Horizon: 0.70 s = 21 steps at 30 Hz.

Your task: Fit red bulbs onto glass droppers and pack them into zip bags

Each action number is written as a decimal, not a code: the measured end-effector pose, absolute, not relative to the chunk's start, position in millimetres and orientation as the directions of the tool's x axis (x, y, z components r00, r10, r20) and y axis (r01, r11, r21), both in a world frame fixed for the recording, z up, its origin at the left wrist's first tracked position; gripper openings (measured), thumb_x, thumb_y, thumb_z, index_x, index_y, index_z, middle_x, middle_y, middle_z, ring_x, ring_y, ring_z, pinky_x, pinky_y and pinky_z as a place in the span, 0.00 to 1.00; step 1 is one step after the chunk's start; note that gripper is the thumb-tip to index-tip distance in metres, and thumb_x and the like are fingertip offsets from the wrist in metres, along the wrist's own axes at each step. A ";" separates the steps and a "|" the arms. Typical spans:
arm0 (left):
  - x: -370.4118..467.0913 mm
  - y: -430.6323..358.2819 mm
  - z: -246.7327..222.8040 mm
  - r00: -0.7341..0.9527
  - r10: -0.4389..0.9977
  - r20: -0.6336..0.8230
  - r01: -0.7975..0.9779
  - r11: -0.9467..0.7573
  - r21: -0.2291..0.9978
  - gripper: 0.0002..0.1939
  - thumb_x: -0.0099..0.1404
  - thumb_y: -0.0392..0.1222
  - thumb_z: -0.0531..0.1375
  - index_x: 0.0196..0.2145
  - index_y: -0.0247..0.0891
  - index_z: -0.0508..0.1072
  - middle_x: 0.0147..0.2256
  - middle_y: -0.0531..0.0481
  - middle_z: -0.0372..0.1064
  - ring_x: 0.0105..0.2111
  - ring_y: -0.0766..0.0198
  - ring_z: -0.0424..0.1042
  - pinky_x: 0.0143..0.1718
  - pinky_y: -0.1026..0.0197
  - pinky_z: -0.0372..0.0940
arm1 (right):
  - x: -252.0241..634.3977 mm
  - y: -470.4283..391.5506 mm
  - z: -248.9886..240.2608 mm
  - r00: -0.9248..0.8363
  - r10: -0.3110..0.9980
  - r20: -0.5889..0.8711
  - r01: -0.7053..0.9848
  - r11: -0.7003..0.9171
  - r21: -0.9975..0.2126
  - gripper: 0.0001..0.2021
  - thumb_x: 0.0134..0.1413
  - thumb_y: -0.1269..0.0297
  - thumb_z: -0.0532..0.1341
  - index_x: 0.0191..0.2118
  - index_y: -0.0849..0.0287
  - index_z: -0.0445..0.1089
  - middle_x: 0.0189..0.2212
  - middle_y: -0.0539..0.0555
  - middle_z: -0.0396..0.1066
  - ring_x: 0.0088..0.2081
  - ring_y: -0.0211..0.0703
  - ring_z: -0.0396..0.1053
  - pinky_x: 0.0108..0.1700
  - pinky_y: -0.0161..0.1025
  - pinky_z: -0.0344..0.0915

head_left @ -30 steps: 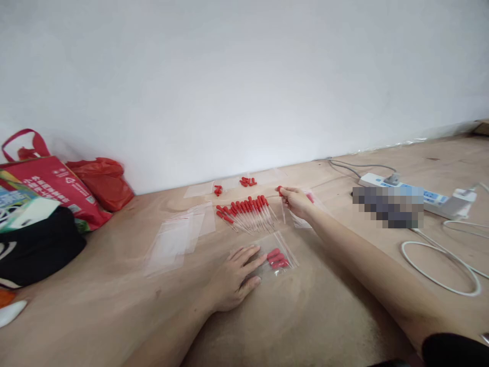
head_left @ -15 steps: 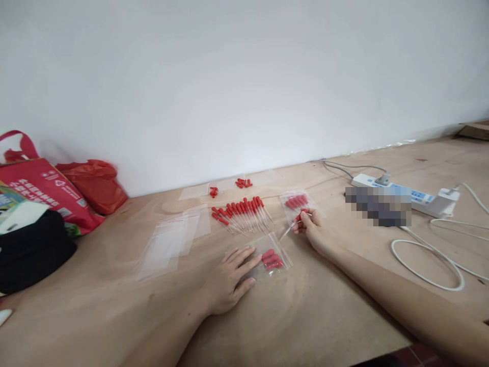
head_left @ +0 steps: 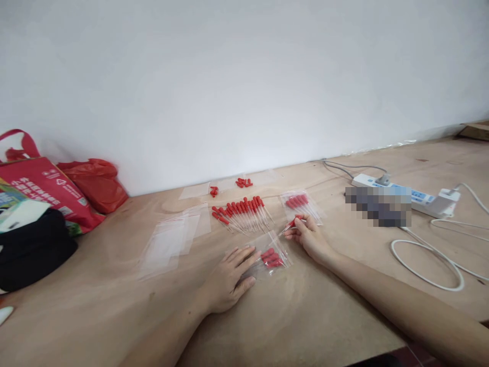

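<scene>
My left hand lies flat with fingers spread, its fingertips on the left part of a clear zip bag. Several red rubber bulbs show in that bag. Just right of the bag's mouth, my right hand pinches a dropper by its red bulb; its thin clear tube points toward the bag. Beyond both hands is a row of droppers with red bulbs and thin pale tubes. A filled zip bag of droppers lies behind my right hand.
Flat clear bags lie overlapping on the left. Loose red bulbs sit near the wall on clear plastic. A power strip with cables and a blurred-out object stand on the right. A red bag and black cloth are far left.
My right hand has moved slightly left and down with the dropper, bringing its tube to the bag's mouth. My left hand has stayed in place.
</scene>
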State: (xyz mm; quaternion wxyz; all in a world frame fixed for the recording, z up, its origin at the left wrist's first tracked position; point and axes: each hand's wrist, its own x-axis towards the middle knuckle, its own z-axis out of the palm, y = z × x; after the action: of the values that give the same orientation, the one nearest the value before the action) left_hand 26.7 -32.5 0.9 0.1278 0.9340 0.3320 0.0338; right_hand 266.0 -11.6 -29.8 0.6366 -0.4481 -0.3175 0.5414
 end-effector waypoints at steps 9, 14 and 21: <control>26.9 -33.9 -0.2 0.775 0.631 0.011 0.608 -0.751 0.258 0.28 0.64 0.43 0.47 0.60 0.45 0.41 0.58 0.50 0.48 0.57 0.60 0.48 0.57 0.49 0.46 | 255.2 -21.3 -26.3 -0.079 0.985 -0.151 -0.092 -0.158 -0.983 0.15 0.37 0.58 0.63 0.28 0.58 0.57 0.15 0.41 0.60 0.11 0.27 0.54 0.12 0.27 0.48; 26.4 -32.8 -3.3 0.782 0.623 0.019 0.598 -0.759 0.257 0.28 0.65 0.44 0.47 0.60 0.45 0.41 0.59 0.50 0.46 0.58 0.60 0.47 0.57 0.49 0.45 | 258.2 -15.3 -27.7 -0.190 0.970 -0.150 -0.024 -0.157 -0.987 0.16 0.33 0.56 0.65 0.28 0.61 0.65 0.14 0.43 0.62 0.13 0.26 0.51 0.14 0.28 0.48; 26.4 -33.5 -0.6 0.783 0.621 0.019 0.595 -0.758 0.266 0.28 0.64 0.43 0.47 0.60 0.46 0.41 0.58 0.50 0.47 0.57 0.59 0.48 0.57 0.49 0.46 | 253.7 -1.1 -42.5 -0.227 0.973 -0.029 -0.006 -0.031 -0.999 0.12 0.34 0.56 0.65 0.25 0.61 0.71 0.20 0.48 0.71 0.21 0.34 0.64 0.26 0.34 0.61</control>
State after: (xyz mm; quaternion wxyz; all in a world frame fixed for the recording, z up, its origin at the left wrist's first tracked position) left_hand 26.4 -33.5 -0.6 0.1237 0.9361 0.3249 0.0532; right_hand 253.7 -1.1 -42.5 0.4343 -0.4449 -0.5438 0.5637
